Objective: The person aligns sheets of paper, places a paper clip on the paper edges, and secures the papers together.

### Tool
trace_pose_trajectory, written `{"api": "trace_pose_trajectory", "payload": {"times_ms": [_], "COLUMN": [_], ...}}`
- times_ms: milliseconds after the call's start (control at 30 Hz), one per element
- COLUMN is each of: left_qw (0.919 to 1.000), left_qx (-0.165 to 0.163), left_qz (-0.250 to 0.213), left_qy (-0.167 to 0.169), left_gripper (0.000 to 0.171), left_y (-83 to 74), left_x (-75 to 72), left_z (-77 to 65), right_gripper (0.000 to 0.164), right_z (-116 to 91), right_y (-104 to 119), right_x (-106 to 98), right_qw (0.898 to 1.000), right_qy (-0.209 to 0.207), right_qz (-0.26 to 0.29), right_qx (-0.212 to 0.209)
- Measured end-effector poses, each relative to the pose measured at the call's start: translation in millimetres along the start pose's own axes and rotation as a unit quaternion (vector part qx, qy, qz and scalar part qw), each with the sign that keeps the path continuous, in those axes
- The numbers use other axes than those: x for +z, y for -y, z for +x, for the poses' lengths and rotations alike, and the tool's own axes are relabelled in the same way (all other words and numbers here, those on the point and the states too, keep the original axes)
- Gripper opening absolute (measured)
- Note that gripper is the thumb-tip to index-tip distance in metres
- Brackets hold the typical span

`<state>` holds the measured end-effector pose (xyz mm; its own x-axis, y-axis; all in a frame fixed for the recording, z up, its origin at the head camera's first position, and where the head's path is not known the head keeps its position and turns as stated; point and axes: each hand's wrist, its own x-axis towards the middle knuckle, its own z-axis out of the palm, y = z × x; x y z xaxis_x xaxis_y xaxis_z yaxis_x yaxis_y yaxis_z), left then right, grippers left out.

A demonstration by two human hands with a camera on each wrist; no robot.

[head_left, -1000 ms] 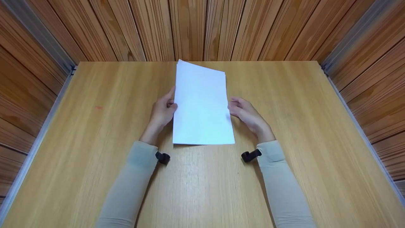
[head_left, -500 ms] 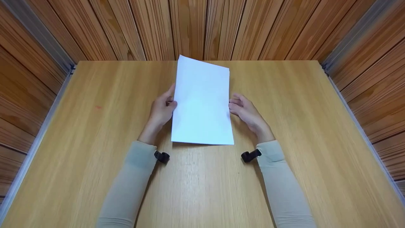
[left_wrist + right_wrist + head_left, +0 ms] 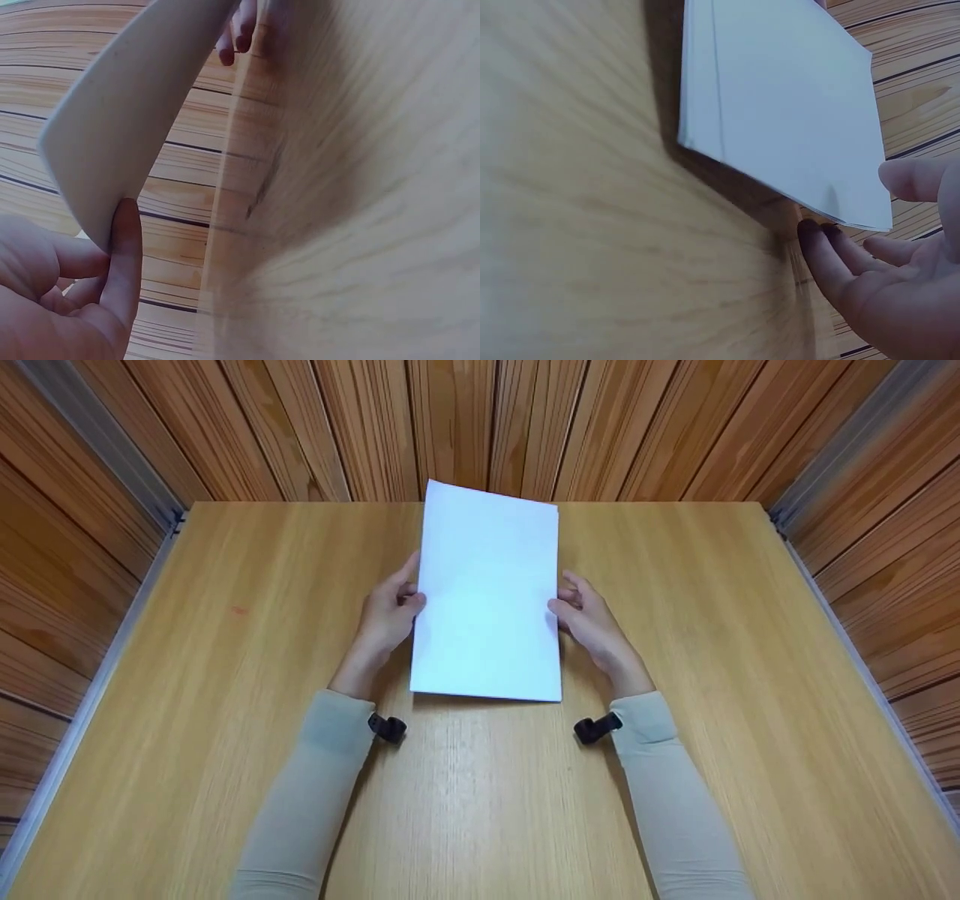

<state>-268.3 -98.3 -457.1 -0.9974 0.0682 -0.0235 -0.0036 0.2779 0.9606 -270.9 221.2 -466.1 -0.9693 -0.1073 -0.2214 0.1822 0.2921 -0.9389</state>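
Observation:
A thin stack of white paper (image 3: 487, 600) is held up tilted over the table, its far edge higher than the near one. My left hand (image 3: 388, 611) pinches its left edge, thumb on top and fingers behind. In the left wrist view, the left thumb and fingertips (image 3: 126, 232) meet at the paper's curved corner. My right hand (image 3: 592, 619) is around the right edge, thumb over the face and fingers beneath. In the right wrist view, the right hand (image 3: 900, 277) has its thumb and fingers spread on either side of the paper (image 3: 787, 105), whose layered sheets show along one edge.
The light wooden table (image 3: 750, 697) extends on both sides, with a faint reddish mark (image 3: 238, 610) at the left. Wood-plank walls (image 3: 450, 427) rise behind and at the sides. Black wrist cameras (image 3: 388, 729) sit by both sleeve cuffs.
The paper's far edge has risen and its face has turned more squarely to the head view. The right hand has shifted slightly up, its thumb now over the right edge. The left hand keeps its grip.

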Motion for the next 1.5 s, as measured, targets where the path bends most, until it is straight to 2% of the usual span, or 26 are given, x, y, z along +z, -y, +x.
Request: {"api": "trace_pose_trajectory", "payload": {"times_ms": [233, 467, 767, 967, 1167, 1500], "left_qw": [0.9998, 0.9994, 0.9985, 0.9979, 0.9957, 0.9902], "left_qx": [-0.004, 0.014, 0.022, 0.043, 0.066, 0.117], "left_qz": [-0.018, -0.032, -0.051, -0.048, -0.063, -0.072], "left_qy": [-0.002, -0.007, -0.008, -0.009, -0.010, -0.025], "left_gripper": [0.067, 0.067, 0.066, 0.068, 0.069, 0.067], "left_y": [0.1, 0.4, -4.1, -5.3, -5.7, -7.9], "left_x": [2.4, 4.0, 4.7, 4.0, 5.2, 3.9], "left_z": [-1.5, -0.4, -0.5, -2.0, -0.2, -1.8], "right_gripper": [0.067, 0.064, 0.062, 0.062, 0.063, 0.063], "right_z": [1, 0, -1, -3, -2, -4], "right_y": [2, 5, 8, 10, 10, 14], "right_x": [2, 1, 0, 2, 0, 3], "right_qw": [0.999, 0.995, 0.985, 0.977, 0.967, 0.957], "right_qy": [-0.028, -0.057, -0.078, -0.096, -0.103, -0.128], "right_qz": [0.004, 0.022, 0.061, 0.085, 0.085, 0.092], "right_qx": [-0.022, -0.077, -0.138, -0.173, -0.215, -0.243]}}
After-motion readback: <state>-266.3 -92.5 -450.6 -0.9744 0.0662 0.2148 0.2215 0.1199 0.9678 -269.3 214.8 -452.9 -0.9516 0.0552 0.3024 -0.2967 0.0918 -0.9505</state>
